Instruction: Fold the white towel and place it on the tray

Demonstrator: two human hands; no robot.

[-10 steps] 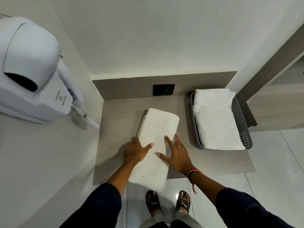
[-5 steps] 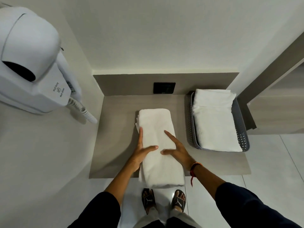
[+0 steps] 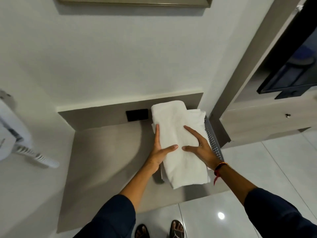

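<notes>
A folded white towel (image 3: 178, 134) is held lifted above the right part of the grey counter (image 3: 106, 155), over the grey perforated tray (image 3: 213, 140). My left hand (image 3: 159, 150) grips its left edge, thumb on top. My right hand (image 3: 199, 145) grips its right side, thumb on top and fingers spread. The towel hides most of the tray, and only the tray's right wall shows. Another white towel (image 3: 197, 115) lies in the tray, mostly hidden behind the held one.
A white wall-mounted hair dryer (image 3: 10, 134) with a coiled cord (image 3: 39, 157) hangs at the left. A black socket plate (image 3: 136, 114) sits on the counter's back panel. A cabinet (image 3: 267, 117) stands to the right, with glossy floor tiles and my sandalled feet (image 3: 159, 230) below.
Both hands have closed on the folded towel, lifted it off the counter's middle and carried it right, over the tray. The camera has tilted upward.
</notes>
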